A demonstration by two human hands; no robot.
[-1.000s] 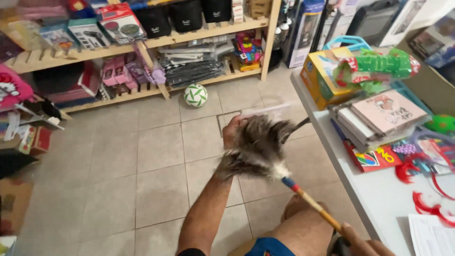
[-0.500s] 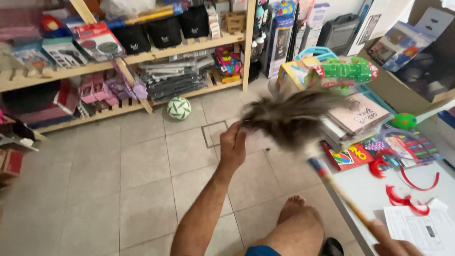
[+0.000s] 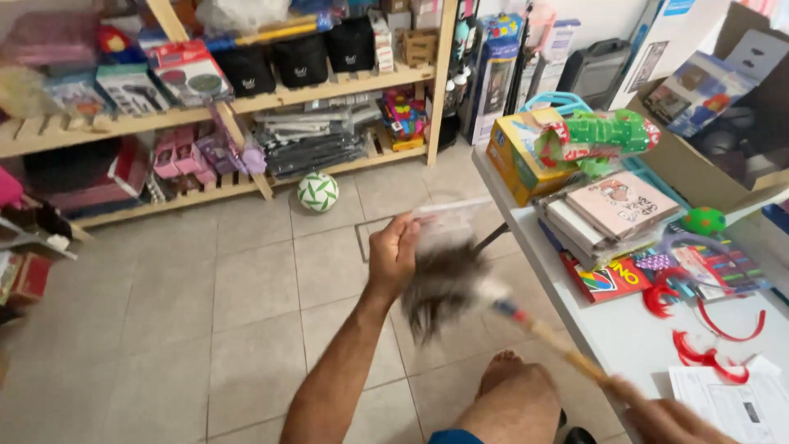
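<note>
The right hand point(image 3: 670, 415) grips the thin wooden handle of a grey-brown feather duster point(image 3: 448, 284) — its blurred plumes touch the half-open left hand point(image 3: 393, 255) — beside the white table's point(image 3: 625, 329) left edge.

1. Feather duster point(image 3: 448, 284) head drops from table height to beside left hand point(image 3: 393, 255), blurred.
2. Right hand point(image 3: 670, 419) w/ handle sits lower right.
3. Left hand now touches feathers.
</note>
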